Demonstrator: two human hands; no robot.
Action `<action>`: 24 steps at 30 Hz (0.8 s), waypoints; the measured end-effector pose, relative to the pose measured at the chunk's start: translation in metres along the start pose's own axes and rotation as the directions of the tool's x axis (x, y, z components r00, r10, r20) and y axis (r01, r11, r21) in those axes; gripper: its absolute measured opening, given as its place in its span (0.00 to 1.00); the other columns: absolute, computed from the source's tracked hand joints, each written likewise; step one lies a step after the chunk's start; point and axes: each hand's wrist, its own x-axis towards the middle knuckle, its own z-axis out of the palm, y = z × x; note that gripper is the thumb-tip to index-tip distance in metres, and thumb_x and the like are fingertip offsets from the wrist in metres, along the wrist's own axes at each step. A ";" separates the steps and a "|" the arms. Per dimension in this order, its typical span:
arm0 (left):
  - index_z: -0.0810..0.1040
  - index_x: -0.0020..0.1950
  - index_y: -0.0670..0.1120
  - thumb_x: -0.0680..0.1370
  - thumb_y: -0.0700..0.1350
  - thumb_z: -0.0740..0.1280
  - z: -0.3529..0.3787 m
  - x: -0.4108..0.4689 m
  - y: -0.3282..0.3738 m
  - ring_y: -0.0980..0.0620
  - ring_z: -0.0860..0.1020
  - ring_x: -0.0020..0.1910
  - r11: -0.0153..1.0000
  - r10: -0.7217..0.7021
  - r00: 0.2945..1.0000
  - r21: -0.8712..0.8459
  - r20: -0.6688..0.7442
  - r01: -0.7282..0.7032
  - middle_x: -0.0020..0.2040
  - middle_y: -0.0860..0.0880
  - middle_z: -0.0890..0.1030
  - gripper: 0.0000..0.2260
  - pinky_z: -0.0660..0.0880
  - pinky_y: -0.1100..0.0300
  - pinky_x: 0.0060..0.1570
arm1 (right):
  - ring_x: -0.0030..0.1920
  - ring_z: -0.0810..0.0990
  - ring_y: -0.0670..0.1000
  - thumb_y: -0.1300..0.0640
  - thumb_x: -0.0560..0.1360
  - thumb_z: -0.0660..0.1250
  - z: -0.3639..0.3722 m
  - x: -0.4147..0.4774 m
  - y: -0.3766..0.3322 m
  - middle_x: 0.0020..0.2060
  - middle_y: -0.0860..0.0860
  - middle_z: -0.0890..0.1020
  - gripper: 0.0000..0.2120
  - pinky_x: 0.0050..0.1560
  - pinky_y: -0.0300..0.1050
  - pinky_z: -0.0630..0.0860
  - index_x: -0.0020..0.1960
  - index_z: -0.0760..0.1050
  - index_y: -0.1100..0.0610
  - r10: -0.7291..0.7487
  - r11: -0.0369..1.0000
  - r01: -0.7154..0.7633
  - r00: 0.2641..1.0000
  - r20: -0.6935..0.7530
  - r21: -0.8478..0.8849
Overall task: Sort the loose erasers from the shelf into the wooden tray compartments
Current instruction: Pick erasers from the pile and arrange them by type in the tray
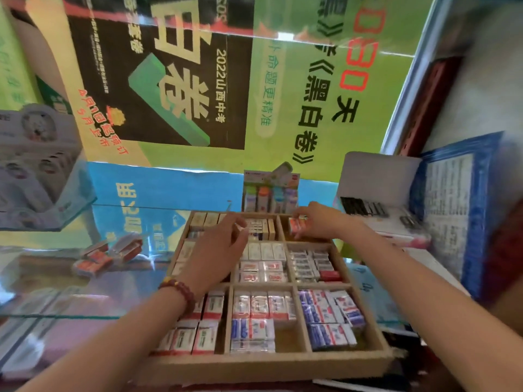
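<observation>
Head view, left hand: the left hand (218, 250) hovers over the left-middle part of the wooden tray (268, 363), palm down, forearm reaching in from the lower left. Its fingers are curled toward the thumb. Motion blur hides the fingertips, so I cannot tell whether they pinch anything.
Right hand: the right hand (314, 219) stretches to the tray's far right compartment, with its fingers curled around a red eraser (297, 224) that sits at that compartment's edge.
Loose erasers: a small cluster of red-wrapped loose erasers (107, 256) lies on the glass shelf (56, 316), left of the tray and well apart from both hands.
Tray: it has three rows of three compartments, most of them packed with wrapped erasers. The near middle compartment shows bare wood at its right side.
Wrist: a bead bracelet (181, 292) circles the left wrist.
Surface and room: a display box (270, 190) of coloured items stands just behind the tray. A white carton (376, 179) stands to the right, and large green printed posters (283, 108) cover the back wall.
</observation>
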 end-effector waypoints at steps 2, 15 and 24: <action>0.71 0.50 0.54 0.80 0.49 0.58 0.000 -0.004 0.000 0.54 0.75 0.30 0.999 0.017 0.999 0.030 -0.047 -0.015 0.34 0.50 0.77 0.02 0.71 0.57 0.33 | 0.61 0.74 0.59 0.46 0.74 0.69 0.004 0.006 -0.004 0.63 0.57 0.72 0.25 0.56 0.47 0.70 0.69 0.68 0.50 -0.038 0.999 0.038 0.999 -0.004 -0.014; 0.72 0.46 0.55 0.78 0.45 0.61 0.000 -0.012 0.001 0.55 0.74 0.30 0.990 -0.022 0.998 0.136 -0.057 0.029 0.31 0.51 0.77 0.04 0.71 0.58 0.33 | 0.61 0.75 0.53 0.54 0.74 0.68 -0.001 -0.009 0.008 0.63 0.49 0.76 0.29 0.53 0.46 0.73 0.71 0.63 0.44 -0.125 0.987 0.114 0.987 -0.099 -0.111; 0.72 0.44 0.55 0.78 0.46 0.59 -0.001 -0.010 0.002 0.56 0.75 0.30 0.980 -0.111 0.991 0.157 -0.069 0.121 0.34 0.53 0.79 0.06 0.68 0.63 0.30 | 0.56 0.76 0.52 0.50 0.76 0.64 0.009 -0.004 0.017 0.51 0.49 0.81 0.12 0.60 0.49 0.61 0.58 0.73 0.49 -0.127 0.956 0.068 0.973 -0.193 -0.285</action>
